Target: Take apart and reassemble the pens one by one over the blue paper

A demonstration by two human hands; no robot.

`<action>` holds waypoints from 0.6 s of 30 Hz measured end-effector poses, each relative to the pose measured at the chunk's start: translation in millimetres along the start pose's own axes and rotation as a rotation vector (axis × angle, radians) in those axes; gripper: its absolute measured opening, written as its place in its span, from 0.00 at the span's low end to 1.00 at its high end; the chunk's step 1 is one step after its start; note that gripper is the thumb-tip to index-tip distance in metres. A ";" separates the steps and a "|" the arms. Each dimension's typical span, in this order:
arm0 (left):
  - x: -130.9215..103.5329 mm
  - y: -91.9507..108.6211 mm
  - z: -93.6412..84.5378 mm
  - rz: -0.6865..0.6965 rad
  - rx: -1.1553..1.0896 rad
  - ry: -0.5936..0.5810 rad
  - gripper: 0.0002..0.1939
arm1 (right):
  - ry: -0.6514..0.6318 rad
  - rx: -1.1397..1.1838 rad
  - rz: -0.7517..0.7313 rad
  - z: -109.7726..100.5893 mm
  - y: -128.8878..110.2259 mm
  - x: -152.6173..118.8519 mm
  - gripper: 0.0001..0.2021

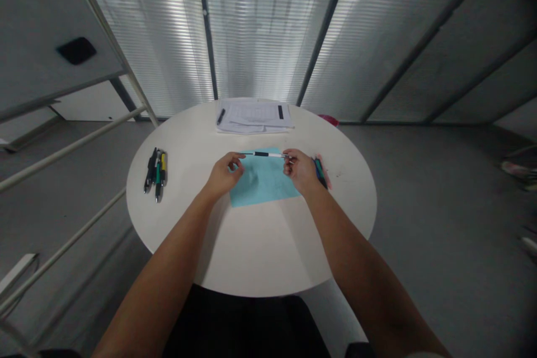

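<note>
A white pen (273,155) with a black grip is held level above a light blue sheet (264,184). My right hand (300,169) pinches its right end between thumb and fingers. From the grip a thin dark stem (248,154), looking like a pen refill, extends leftward. My left hand (226,174) has its thumb and forefinger closed on the far end of that stem. Whether the stem runs inside the barrel or only meets its tip is too small to tell. Green and dark pens (321,172) lie by my right wrist, partly hidden, with something pink beneath.
Several pens (157,170), black, green and yellow, lie together at the left of the round white table (260,257). At the back rests a stack of papers (254,114) with a black pen (221,116) on it. White rails (71,137) stand left of the table.
</note>
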State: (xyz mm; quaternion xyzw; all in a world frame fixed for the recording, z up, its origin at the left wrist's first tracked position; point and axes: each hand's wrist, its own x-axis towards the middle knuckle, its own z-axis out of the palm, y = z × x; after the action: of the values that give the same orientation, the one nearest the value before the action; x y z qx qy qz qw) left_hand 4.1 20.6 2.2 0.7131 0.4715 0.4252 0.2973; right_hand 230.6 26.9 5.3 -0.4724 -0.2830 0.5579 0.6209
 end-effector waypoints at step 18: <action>3.6 1.3 4.1 -0.168 -0.553 0.158 0.11 | -0.027 -0.031 -0.002 -2.0 1.9 1.4 0.04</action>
State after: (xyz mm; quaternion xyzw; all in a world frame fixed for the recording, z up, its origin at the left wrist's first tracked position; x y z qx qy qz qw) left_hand 9.0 23.4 2.6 0.5285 0.4166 0.5655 0.4768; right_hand 231.9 27.5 2.5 -0.4741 -0.3002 0.5591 0.6104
